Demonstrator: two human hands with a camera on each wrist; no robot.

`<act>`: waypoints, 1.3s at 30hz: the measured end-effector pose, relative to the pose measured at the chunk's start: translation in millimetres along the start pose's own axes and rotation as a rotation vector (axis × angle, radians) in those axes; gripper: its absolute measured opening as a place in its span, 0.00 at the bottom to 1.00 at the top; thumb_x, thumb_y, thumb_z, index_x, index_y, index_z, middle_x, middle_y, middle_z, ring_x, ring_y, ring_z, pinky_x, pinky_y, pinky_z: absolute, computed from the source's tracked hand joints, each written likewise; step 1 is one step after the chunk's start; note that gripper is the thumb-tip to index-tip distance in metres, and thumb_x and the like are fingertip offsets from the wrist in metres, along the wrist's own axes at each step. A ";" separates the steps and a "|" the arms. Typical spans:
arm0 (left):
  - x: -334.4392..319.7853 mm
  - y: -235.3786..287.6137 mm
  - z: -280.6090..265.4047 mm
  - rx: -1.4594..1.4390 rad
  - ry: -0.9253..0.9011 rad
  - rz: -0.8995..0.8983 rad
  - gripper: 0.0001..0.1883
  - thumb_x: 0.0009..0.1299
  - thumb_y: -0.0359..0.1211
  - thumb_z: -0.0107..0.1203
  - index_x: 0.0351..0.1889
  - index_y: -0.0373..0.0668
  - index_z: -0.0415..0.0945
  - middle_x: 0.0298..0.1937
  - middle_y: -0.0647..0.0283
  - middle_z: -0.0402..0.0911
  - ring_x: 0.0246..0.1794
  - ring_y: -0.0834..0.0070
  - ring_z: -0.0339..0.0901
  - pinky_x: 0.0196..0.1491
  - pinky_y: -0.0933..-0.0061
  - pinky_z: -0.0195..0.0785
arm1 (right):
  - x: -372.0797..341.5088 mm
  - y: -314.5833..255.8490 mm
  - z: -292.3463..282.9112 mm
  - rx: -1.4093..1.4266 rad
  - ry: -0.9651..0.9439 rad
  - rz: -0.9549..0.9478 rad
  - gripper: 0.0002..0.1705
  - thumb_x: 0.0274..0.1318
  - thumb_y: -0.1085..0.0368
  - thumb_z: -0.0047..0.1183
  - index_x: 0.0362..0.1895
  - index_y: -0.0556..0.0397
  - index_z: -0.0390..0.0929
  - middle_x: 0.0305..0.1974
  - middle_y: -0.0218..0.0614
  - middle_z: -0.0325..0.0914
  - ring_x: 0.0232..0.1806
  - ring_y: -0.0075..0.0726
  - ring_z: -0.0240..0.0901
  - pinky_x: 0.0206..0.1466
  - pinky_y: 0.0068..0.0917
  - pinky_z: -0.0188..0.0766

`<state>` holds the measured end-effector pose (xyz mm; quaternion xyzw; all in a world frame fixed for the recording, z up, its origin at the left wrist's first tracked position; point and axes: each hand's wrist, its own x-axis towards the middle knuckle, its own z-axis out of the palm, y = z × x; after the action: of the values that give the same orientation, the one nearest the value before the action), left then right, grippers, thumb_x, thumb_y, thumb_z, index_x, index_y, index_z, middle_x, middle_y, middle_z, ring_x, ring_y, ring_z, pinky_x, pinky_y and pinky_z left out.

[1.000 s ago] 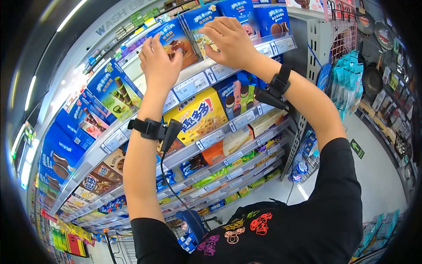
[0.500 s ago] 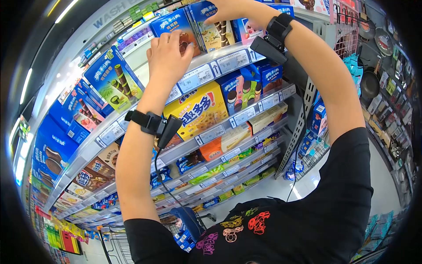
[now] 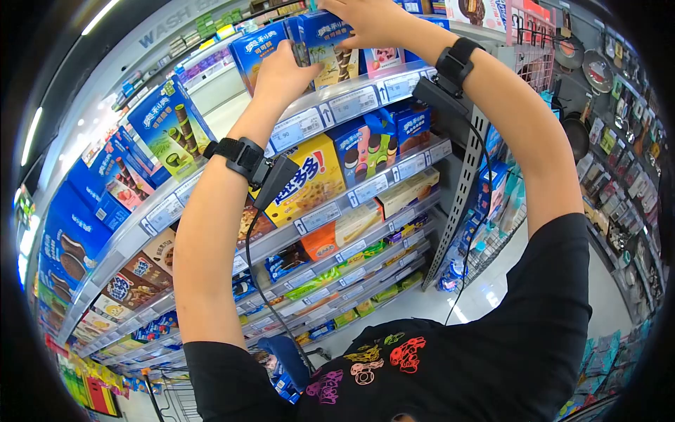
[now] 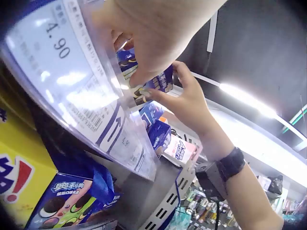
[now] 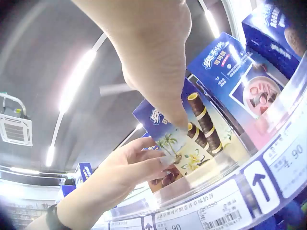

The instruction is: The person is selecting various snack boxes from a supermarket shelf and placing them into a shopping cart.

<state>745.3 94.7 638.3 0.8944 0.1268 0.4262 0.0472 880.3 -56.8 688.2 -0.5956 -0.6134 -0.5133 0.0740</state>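
Observation:
A blue box of wafer rolls (image 3: 325,50) stands on the top shelf, tilted in the head view. My right hand (image 3: 376,24) grips it from its upper right, thumb on the front and fingers over the top edge. My left hand (image 3: 280,76) holds the left edge low down, its thumb across the front and its fingers going behind the edge in the right wrist view. Right beside that hand stands a blue box with chocolate biscuits (image 3: 260,48), partly covered by the fingers. Palm trees and dark rolls show on the held box's front (image 5: 199,136).
A price rail (image 3: 344,105) runs along the shelf front below both hands. Further left stands another wafer roll box (image 3: 169,126). A yellow cookie box (image 3: 306,179) fills the shelf below. Pans (image 3: 598,70) hang at the right, and a shopping cart (image 3: 172,397) stands lower left.
My left hand has moved right, from the chocolate biscuit box to the wafer roll box. My right hand has risen from that box's front to its top and taken hold.

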 end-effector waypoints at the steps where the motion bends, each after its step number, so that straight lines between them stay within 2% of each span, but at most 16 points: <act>1: -2.0 1.7 2.1 0.004 0.007 0.000 0.33 0.52 0.45 0.63 0.51 0.32 0.68 0.42 0.48 0.79 0.45 0.56 0.78 0.48 0.63 0.70 | -2.7 2.7 -3.1 0.028 0.035 -0.033 0.38 0.34 0.55 0.61 0.54 0.53 0.65 0.52 0.48 0.68 0.60 0.51 0.58 0.61 0.50 0.51; 3: -5.0 3.8 6.5 0.017 0.012 -0.013 0.33 0.51 0.45 0.65 0.51 0.34 0.69 0.44 0.48 0.79 0.46 0.56 0.77 0.49 0.63 0.69 | -5.4 1.6 -12.8 0.091 0.104 -0.106 0.37 0.34 0.58 0.60 0.54 0.53 0.65 0.50 0.47 0.70 0.57 0.51 0.62 0.60 0.45 0.54; 4: -5.9 5.1 9.1 0.026 0.011 -0.026 0.34 0.51 0.45 0.65 0.51 0.36 0.69 0.45 0.48 0.78 0.47 0.56 0.77 0.50 0.62 0.69 | -8.5 0.3 -19.4 0.166 0.015 -0.045 0.35 0.33 0.60 0.58 0.52 0.54 0.66 0.44 0.46 0.73 0.50 0.50 0.67 0.57 0.41 0.58; 6: -7.8 7.2 11.6 0.037 0.049 -0.016 0.30 0.49 0.45 0.66 0.48 0.41 0.73 0.44 0.50 0.79 0.48 0.57 0.76 0.48 0.60 0.69 | -14.6 0.2 -22.9 0.167 -0.009 -0.071 0.34 0.33 0.60 0.58 0.51 0.54 0.67 0.40 0.44 0.73 0.47 0.50 0.68 0.56 0.41 0.59; 8: -12.1 10.9 9.1 0.014 0.045 0.098 0.29 0.50 0.40 0.67 0.49 0.40 0.73 0.43 0.54 0.79 0.43 0.63 0.77 0.45 0.67 0.69 | -21.0 -3.9 -34.5 0.170 -0.029 -0.105 0.32 0.37 0.57 0.58 0.50 0.54 0.67 0.41 0.46 0.72 0.47 0.52 0.67 0.55 0.44 0.59; 9: -15.2 17.5 4.5 0.004 0.042 0.158 0.28 0.50 0.38 0.67 0.49 0.39 0.73 0.43 0.56 0.80 0.40 0.66 0.78 0.44 0.70 0.69 | -28.2 -11.0 -40.7 0.159 0.079 -0.125 0.27 0.37 0.61 0.58 0.46 0.53 0.69 0.39 0.41 0.73 0.45 0.48 0.68 0.53 0.43 0.60; 11: -38.5 33.9 -3.7 -0.134 0.248 0.343 0.22 0.50 0.32 0.66 0.45 0.42 0.76 0.43 0.57 0.79 0.43 0.62 0.76 0.45 0.69 0.67 | -46.7 -28.7 -55.9 0.135 0.298 -0.161 0.17 0.37 0.67 0.57 0.38 0.49 0.73 0.35 0.32 0.73 0.43 0.39 0.70 0.50 0.40 0.63; 13: -64.5 49.6 -14.2 -0.297 0.422 0.533 0.21 0.50 0.30 0.65 0.44 0.44 0.76 0.44 0.59 0.79 0.44 0.61 0.75 0.45 0.68 0.66 | -68.5 -53.8 -79.3 0.188 0.383 -0.172 0.18 0.36 0.69 0.59 0.38 0.49 0.73 0.35 0.33 0.74 0.42 0.40 0.71 0.52 0.42 0.63; 15: -101.7 67.6 -33.3 -0.039 0.502 0.610 0.19 0.51 0.28 0.64 0.42 0.45 0.76 0.43 0.61 0.78 0.45 0.64 0.75 0.45 0.67 0.65 | -97.1 -82.0 -93.9 0.163 0.448 -0.161 0.17 0.38 0.68 0.60 0.38 0.48 0.74 0.37 0.34 0.75 0.42 0.38 0.72 0.53 0.42 0.63; 17: -134.5 78.3 -42.1 -0.021 0.567 0.680 0.15 0.49 0.26 0.58 0.37 0.44 0.76 0.40 0.64 0.78 0.41 0.69 0.77 0.48 0.68 0.63 | -125.5 -111.0 -104.8 0.135 0.542 -0.181 0.17 0.41 0.69 0.59 0.39 0.48 0.73 0.38 0.35 0.76 0.41 0.36 0.74 0.54 0.42 0.64; 22: -211.6 77.4 -67.1 -0.167 0.322 0.776 0.11 0.53 0.29 0.56 0.36 0.42 0.75 0.39 0.63 0.78 0.38 0.74 0.77 0.40 0.73 0.70 | -174.1 -160.6 -116.4 0.469 0.439 -0.226 0.17 0.47 0.64 0.57 0.43 0.49 0.71 0.39 0.35 0.76 0.39 0.38 0.75 0.47 0.41 0.69; 24: -248.0 65.0 -68.3 -0.212 0.140 0.629 0.17 0.50 0.33 0.62 0.38 0.42 0.76 0.37 0.63 0.79 0.36 0.71 0.78 0.41 0.71 0.71 | -180.3 -180.5 -91.0 0.692 0.402 -0.205 0.18 0.45 0.64 0.58 0.43 0.51 0.73 0.38 0.38 0.77 0.37 0.39 0.75 0.39 0.37 0.72; 25: -264.5 56.9 -68.6 -0.247 0.053 0.543 0.19 0.48 0.34 0.65 0.39 0.43 0.76 0.36 0.64 0.81 0.35 0.70 0.79 0.40 0.71 0.70 | -181.2 -195.7 -73.1 0.796 0.407 -0.162 0.22 0.38 0.65 0.62 0.43 0.53 0.74 0.35 0.39 0.77 0.33 0.40 0.75 0.35 0.36 0.72; 28: -314.0 27.5 -71.8 -0.274 -0.182 0.214 0.20 0.47 0.37 0.66 0.39 0.44 0.76 0.34 0.62 0.81 0.33 0.65 0.78 0.39 0.67 0.71 | -191.4 -246.7 -37.6 0.967 0.186 -0.056 0.28 0.31 0.66 0.65 0.43 0.53 0.74 0.33 0.38 0.77 0.30 0.42 0.75 0.33 0.34 0.71; 33: -406.9 -10.4 -74.2 -0.230 -0.288 -0.255 0.19 0.48 0.37 0.66 0.38 0.45 0.76 0.31 0.59 0.80 0.34 0.61 0.78 0.39 0.63 0.70 | -196.7 -342.4 7.6 1.290 -0.213 0.051 0.25 0.36 0.61 0.67 0.43 0.51 0.76 0.33 0.37 0.77 0.33 0.43 0.75 0.37 0.35 0.70; 39: -535.6 -35.8 -81.3 -0.081 -0.330 -0.705 0.19 0.49 0.32 0.63 0.40 0.45 0.74 0.34 0.56 0.79 0.36 0.57 0.77 0.40 0.60 0.68 | -201.0 -468.4 57.6 1.508 -0.404 -0.220 0.22 0.40 0.60 0.64 0.42 0.51 0.76 0.37 0.38 0.78 0.37 0.45 0.76 0.41 0.37 0.72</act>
<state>351.9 -15.8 280.8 0.8501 0.4000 0.2388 0.2455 588.6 -36.3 266.8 -0.4025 -0.8529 0.1552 0.2941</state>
